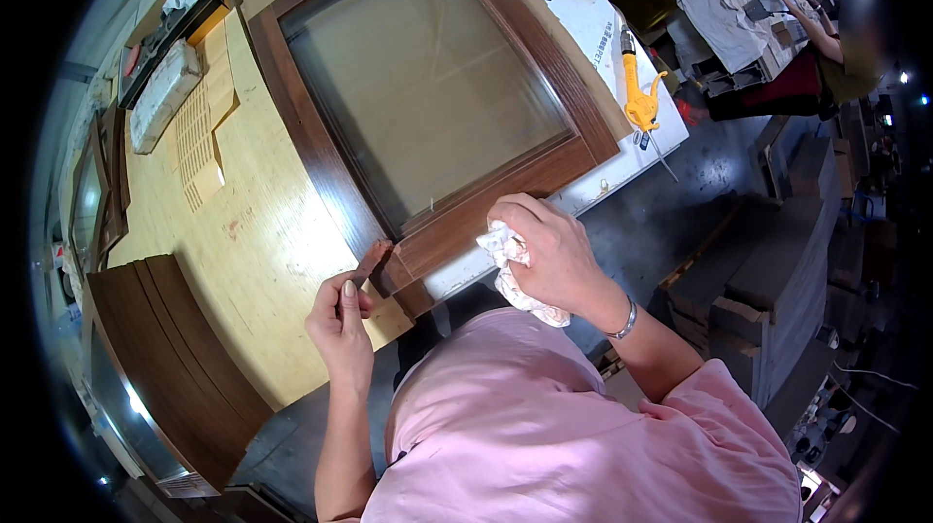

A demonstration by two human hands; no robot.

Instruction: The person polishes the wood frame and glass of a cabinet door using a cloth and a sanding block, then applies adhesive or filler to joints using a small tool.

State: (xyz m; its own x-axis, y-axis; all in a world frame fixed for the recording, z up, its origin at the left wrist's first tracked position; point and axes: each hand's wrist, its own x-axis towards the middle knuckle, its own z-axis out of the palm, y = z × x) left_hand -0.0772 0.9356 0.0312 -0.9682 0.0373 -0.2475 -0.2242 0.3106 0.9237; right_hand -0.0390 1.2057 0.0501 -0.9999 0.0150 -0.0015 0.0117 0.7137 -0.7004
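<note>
crumpled white rag (513, 270) (glossy wood frame (505, 194))

A pink short-sleeved top covers the person – loose, softly creased. A thin silver bracelet (627, 321) circles the right wrist

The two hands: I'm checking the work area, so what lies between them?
In the head view, the near corner of the brown wooden frame lies between the left hand and the right hand, which holds a white rag.
</note>
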